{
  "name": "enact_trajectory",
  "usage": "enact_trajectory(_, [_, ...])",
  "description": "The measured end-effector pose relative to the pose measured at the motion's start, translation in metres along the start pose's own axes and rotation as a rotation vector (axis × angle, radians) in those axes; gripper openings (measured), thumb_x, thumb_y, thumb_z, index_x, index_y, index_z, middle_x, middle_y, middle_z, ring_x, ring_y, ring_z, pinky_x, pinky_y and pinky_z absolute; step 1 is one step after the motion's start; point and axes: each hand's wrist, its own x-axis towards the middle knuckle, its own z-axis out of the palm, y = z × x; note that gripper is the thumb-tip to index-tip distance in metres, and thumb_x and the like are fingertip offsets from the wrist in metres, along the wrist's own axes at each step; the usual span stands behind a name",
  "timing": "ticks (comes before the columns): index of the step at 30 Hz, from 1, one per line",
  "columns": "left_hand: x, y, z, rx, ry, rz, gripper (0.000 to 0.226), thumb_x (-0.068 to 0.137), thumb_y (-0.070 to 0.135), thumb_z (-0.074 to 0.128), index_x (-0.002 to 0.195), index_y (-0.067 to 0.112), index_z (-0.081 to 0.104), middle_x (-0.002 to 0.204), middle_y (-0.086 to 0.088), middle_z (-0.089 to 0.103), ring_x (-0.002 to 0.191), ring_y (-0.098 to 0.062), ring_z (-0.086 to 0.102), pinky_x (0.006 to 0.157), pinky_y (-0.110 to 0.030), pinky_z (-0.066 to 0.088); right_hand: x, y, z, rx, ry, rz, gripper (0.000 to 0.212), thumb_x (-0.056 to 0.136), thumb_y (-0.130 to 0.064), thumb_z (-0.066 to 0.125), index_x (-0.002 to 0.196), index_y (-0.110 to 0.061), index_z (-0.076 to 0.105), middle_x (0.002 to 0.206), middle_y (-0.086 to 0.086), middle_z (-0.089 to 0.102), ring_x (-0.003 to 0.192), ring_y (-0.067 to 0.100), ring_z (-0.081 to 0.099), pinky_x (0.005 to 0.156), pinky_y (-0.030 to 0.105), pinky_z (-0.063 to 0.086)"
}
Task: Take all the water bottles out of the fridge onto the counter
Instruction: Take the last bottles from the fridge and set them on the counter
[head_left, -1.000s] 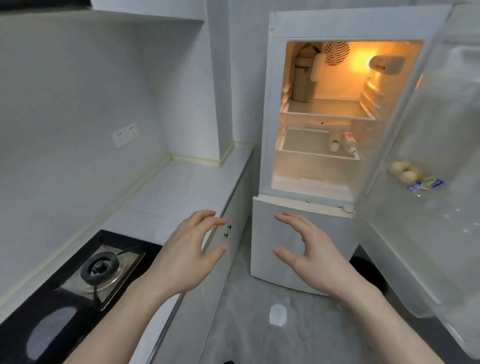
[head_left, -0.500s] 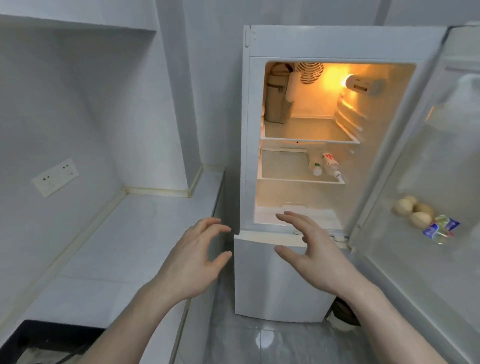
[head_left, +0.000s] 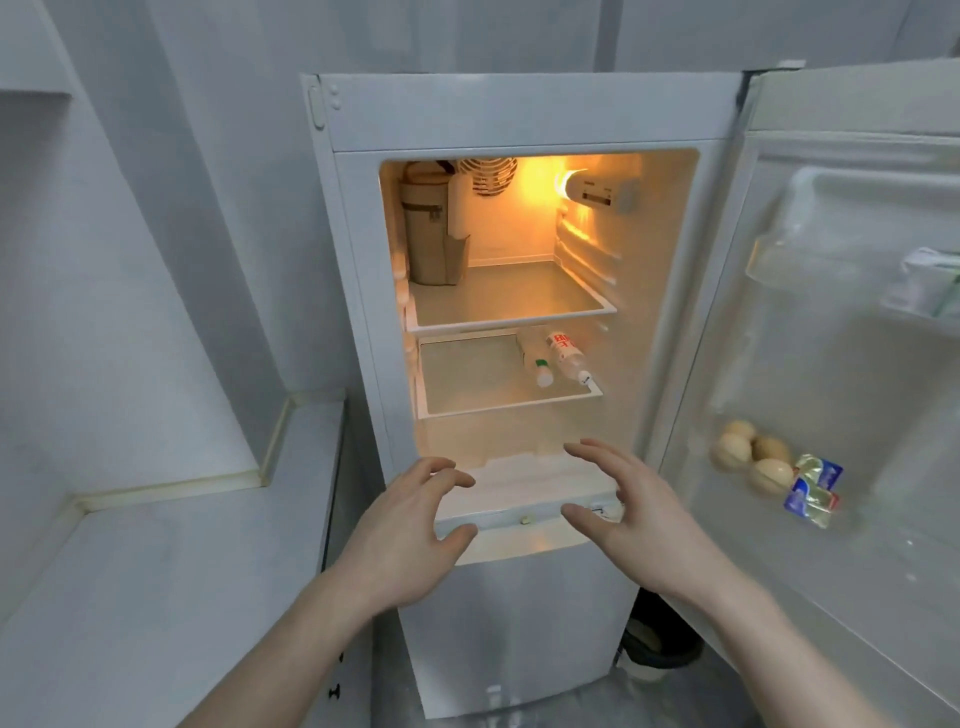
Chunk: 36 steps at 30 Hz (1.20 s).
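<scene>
**A:** What do I see from the head camera?

**B:** The fridge (head_left: 519, 111) door is open. Two water bottles (head_left: 551, 356) lie on their sides on the lower shelf (head_left: 467, 400), touching, caps toward me, long way running front to back.

**A:** And my hands?

**B:** My left hand (head_left: 410, 525) and right hand (head_left: 631, 512) are both wide, fingers spread, holding nothing. The bottles sit up and ahead, further in.

**A:** Which hand is closer?

**B:** The right one, I think. The tabletop (head_left: 171, 561) waits on my left
</scene>
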Motion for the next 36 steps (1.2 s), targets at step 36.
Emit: enact_trajectory(36, [0.433, -0.020, 0.177, 0.135, -0.358, -0.225, 0.075, 0.092, 0.044, 0.061, 0.156, 0.040, 0.024, 0.146, -0.009, 0.047, 0.132, -0.032, 0.046, 0.107, -0.044, 0.043, 0.272, 0.175, 0.034, 0.047, 0.053, 0.337, 0.059, 0.099, -0.014, 0.060, 0.154, -0.025, 0.039, 0.159, -0.004, 0.035, 0.146, 0.016, 0.038, 0.118, 0.026, 0.030])
